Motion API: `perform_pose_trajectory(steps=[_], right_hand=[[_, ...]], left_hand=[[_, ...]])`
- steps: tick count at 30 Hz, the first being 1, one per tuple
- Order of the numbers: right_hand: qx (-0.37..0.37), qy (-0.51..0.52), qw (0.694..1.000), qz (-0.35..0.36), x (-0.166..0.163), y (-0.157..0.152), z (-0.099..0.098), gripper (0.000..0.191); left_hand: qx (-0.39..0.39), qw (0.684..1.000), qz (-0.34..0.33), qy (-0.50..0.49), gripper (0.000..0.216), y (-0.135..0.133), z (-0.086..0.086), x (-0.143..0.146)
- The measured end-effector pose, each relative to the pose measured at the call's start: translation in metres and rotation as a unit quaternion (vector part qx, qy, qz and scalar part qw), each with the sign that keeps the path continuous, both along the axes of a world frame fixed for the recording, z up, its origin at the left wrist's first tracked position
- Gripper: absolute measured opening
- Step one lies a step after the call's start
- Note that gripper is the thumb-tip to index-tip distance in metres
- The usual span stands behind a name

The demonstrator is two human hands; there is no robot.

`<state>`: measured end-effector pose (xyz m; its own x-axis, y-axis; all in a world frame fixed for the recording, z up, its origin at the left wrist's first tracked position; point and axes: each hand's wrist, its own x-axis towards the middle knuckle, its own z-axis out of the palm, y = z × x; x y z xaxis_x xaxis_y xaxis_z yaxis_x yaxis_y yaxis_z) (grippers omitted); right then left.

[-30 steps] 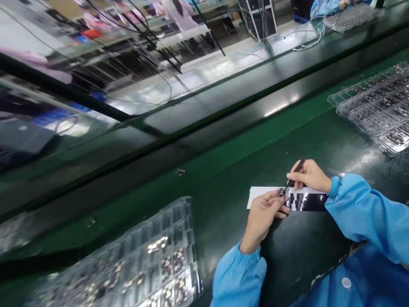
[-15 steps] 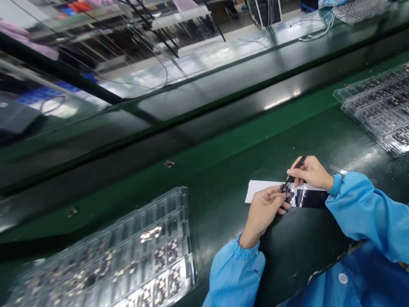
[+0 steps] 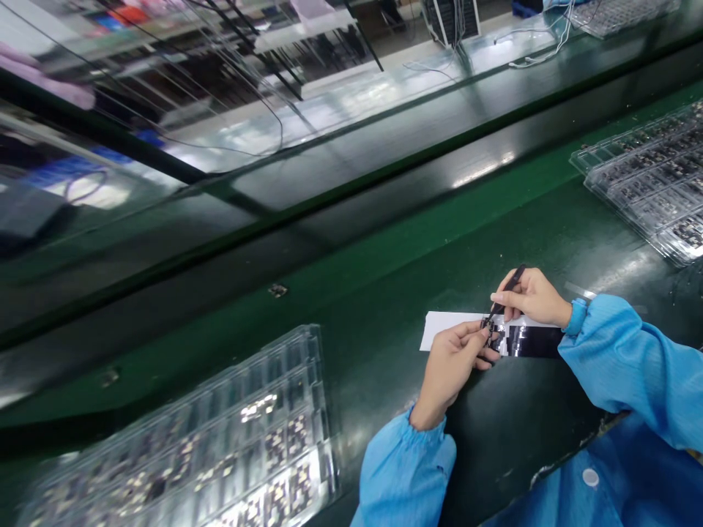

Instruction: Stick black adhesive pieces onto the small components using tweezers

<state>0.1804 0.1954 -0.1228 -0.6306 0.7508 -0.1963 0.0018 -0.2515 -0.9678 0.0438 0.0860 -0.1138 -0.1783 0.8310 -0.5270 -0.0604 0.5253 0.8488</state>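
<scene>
1. Left hand (image 3: 450, 366) pinches a small part (image 3: 485, 327) at its fingertips, over the strip (image 3: 494, 338).
2. Right hand (image 3: 532, 296) is clamped on black tweezers (image 3: 506, 291); tip meets the part.
3. Strip lies flat on the green surface (image 3: 384, 322), near right; white at its left end, black and glossy to the right.
4. Clear tray (image 3: 231, 439) w/ parts near left; 2nd tray (image 3: 648, 183) far right.
5. Stray bit (image 3: 277, 290) on the surface, well apart from the hands.
</scene>
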Motion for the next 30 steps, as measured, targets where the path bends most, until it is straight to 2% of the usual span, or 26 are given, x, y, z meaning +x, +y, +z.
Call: perform_pose_trajectory(steps=[7, 13, 18, 24, 27, 30], right_hand=[[0.007, -0.004, 1.0, 0.002, 0.001, -0.005, 0.004, 0.034], [0.053, 0.024, 0.997, -0.05, 0.003, -0.009, 0.012, 0.033], [0.048, 0.02, 0.998, -0.017, 0.001, -0.012, 0.012, 0.033], [0.061, 0.035, 0.994, -0.088, 0.002, -0.006, 0.014, 0.033], [0.056, 0.04, 0.99, -0.12, 0.001, -0.003, 0.014, 0.035], [0.05, 0.044, 0.99, -0.127, 0.0, -0.003, 0.013, 0.035]], left_hand=[[0.005, 1.0, 0.021, 0.018, 0.033, 0.0, 0.0, 0.003], [0.007, 0.999, 0.049, 0.01, 0.031, -0.001, -0.001, 0.003], [0.003, 0.999, 0.05, 0.004, 0.028, 0.0, 0.0, 0.002], [0.009, 0.998, 0.065, -0.021, 0.031, -0.005, -0.003, 0.002], [0.006, 0.994, 0.1, -0.035, 0.034, -0.002, -0.004, -0.009], [0.034, 0.988, 0.151, 0.002, 0.03, 0.023, 0.001, -0.039]])
